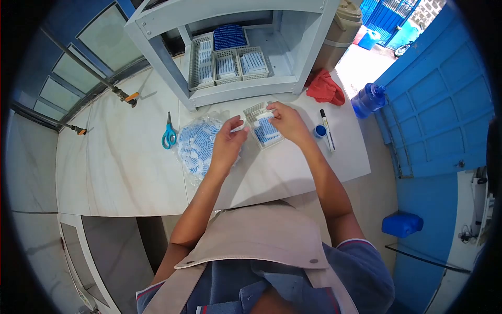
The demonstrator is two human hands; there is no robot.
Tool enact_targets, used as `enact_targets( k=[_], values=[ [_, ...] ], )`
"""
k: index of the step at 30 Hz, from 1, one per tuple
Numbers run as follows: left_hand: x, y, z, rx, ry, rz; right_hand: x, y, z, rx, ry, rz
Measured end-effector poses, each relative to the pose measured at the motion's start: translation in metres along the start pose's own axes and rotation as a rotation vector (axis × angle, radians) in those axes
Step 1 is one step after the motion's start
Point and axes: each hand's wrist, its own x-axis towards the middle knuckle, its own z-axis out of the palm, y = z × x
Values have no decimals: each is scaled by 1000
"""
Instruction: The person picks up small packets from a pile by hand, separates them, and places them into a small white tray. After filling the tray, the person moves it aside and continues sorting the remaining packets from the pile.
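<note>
Here, bag [194,142] between scissors [169,130] and basket [253,113].

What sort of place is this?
Possibly a small water-refilling shop, though nothing readable confirms it. Clues: a big blue jug beside the counter, orange-handled valves on pipes, and a bag of small blue-and-white pieces, perhaps seals.

The left hand [228,141] hides part of the bag [214,116], the print (blue) on its packets [194,144] too small to read.
</note>
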Motion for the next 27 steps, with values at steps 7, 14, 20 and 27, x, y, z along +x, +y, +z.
enact_targets(
  k=[7,14,20,27],
  values=[
    [-13,8,-45,195,118,91,-15,-12,28,-548,132,-149],
    [-31,-2,-97,842,180,280,-16,-44,40,-538,344,-328],
    [-41,-15,-95,1074,13,270,-5,-67,105,-321,-298,-501],
    [-49,-6,-100,1221,47,96,-3,-79,112,-710,-569,-364]
  ],
)
